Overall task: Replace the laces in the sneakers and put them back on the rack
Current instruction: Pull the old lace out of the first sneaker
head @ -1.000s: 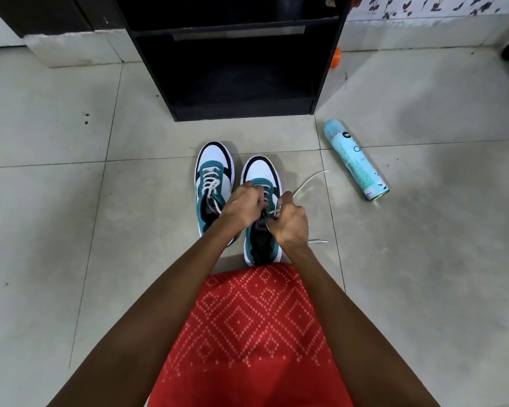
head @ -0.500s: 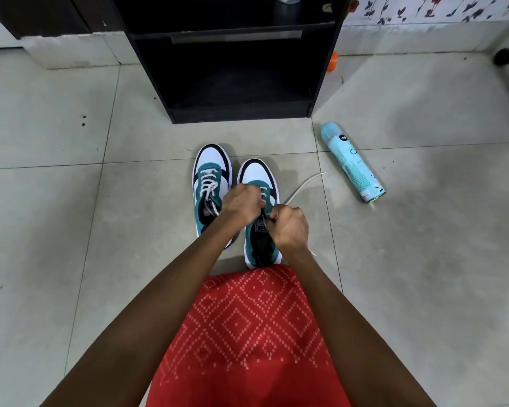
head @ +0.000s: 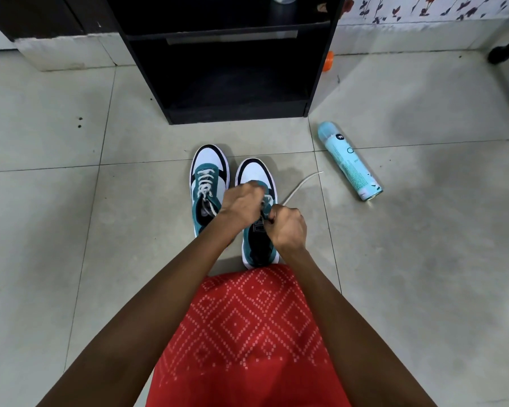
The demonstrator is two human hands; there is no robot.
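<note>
Facing the rack (head: pixel 224 83), just beyond the grip, keeps the return short. Right shoe (head: pixel 257 212) sits under both hands for lacing. Left hand (head: pixel 241 205) and right hand (head: pixel 287 226) pinch the lace (head: pixel 301 183); free end trails right.

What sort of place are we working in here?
Likely a home, by a shoe rack: tiled floor, a black rack against the wall, floral wallpaper, sneakers on the floor.

My left hand (head: pixel 241 205) and right hand (head: pixel 287 227) hide the lace holes of the right sneaker (head: pixel 257 245); under my fingers, the lace (head: pixel 301 183) disappears.
</note>
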